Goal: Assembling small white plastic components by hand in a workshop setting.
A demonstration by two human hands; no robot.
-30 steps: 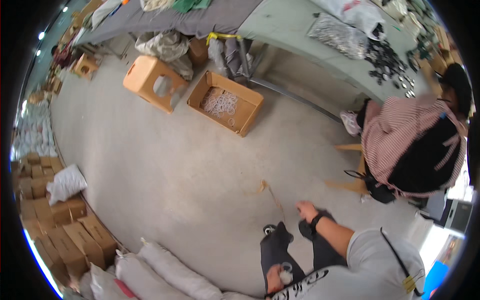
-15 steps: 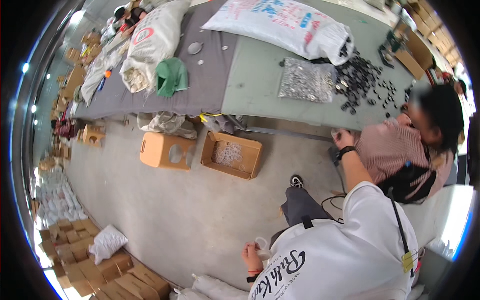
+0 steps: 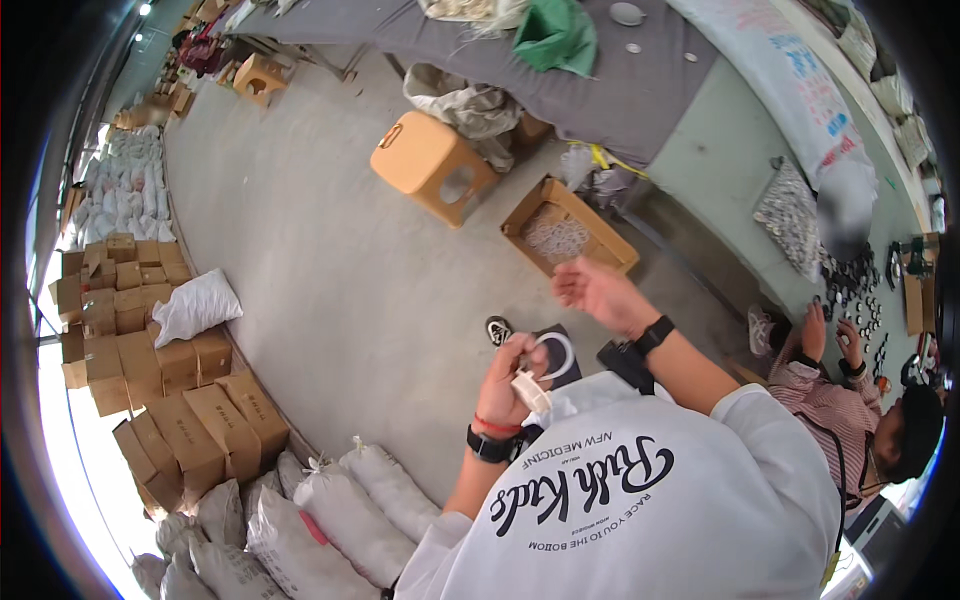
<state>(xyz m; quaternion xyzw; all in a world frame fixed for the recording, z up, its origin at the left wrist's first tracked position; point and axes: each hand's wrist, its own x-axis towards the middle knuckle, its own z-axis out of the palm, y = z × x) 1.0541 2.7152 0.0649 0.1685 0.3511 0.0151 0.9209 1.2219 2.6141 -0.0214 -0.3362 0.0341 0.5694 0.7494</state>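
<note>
My left hand (image 3: 503, 380) is closed around a white plastic cap-like piece (image 3: 532, 392); a translucent white ring (image 3: 565, 356) sticks out beside it, and I cannot tell whether the two are joined. My right hand (image 3: 597, 296) is held up in front of the near edge of a cardboard box (image 3: 618, 262) on the floor. Its fingers are loosely bent and apart, with nothing visible in them. Many clear rings (image 3: 556, 235) lie inside that box.
An orange plastic stool (image 3: 420, 160) stands left of the box. Beyond is a cloth-covered table (image 3: 660, 90) with a green bag (image 3: 555, 38). At right sits a co-worker (image 3: 835, 440) near black parts (image 3: 850, 300). Cartons (image 3: 185, 435) and white sacks (image 3: 310, 530) line the left.
My view has swung left. My right hand has come away from the table edge beside the co-worker toward the box. My left hand, still holding the white piece, is raised further forward.
</note>
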